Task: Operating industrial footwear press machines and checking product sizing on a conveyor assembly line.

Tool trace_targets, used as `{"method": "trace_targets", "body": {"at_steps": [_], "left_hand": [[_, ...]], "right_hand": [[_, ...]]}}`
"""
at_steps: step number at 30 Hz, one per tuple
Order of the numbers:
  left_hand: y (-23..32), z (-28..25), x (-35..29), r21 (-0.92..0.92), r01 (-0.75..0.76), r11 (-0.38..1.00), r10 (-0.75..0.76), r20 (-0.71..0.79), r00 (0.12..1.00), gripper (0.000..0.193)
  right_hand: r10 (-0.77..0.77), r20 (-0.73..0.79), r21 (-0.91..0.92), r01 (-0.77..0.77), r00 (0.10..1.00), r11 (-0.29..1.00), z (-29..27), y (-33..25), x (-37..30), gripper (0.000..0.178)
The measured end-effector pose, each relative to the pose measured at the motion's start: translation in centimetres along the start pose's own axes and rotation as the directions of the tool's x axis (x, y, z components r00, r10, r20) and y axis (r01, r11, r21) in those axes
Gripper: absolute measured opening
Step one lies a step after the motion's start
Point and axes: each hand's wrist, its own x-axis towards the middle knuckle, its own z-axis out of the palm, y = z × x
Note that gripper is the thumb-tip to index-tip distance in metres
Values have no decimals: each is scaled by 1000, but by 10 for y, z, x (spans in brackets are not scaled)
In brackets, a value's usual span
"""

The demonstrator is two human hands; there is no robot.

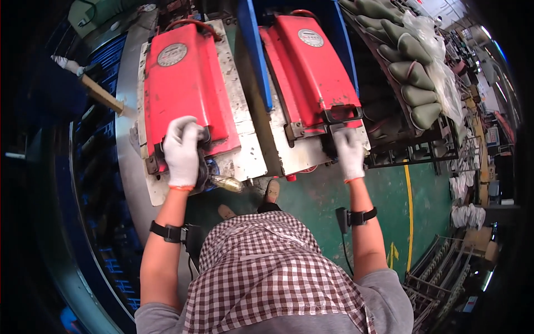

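Observation:
Two red press-like machines stand side by side, the left red machine and the right red machine. My left hand, in a white glove, is closed at the front edge of the left one, its fingers curled over a black handle. Below that hand are a dark part and a clear yellowish piece. My gloved right hand is closed just below the black loop handle of the right machine. Something dark lies beside its fingers; what it grips is hidden.
Blue panels flank the right machine. A rack at the right carries several olive-green boot-shaped pieces beside clear plastic sheeting. Another person's gloved hand shows at the far left. The green floor has a yellow line.

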Motion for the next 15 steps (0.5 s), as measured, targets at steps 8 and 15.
{"method": "trace_targets", "body": {"at_steps": [8,15], "left_hand": [[6,149,-18,351,-557,753,304,566,767,27],[-41,214,-19,276,-765,581,374,745,553,28]], "right_hand": [[458,59,-612,-330,887,719,-54,77,-6,56],[513,285,-427,-371,810,824,-38,-10,-92,61]]}}
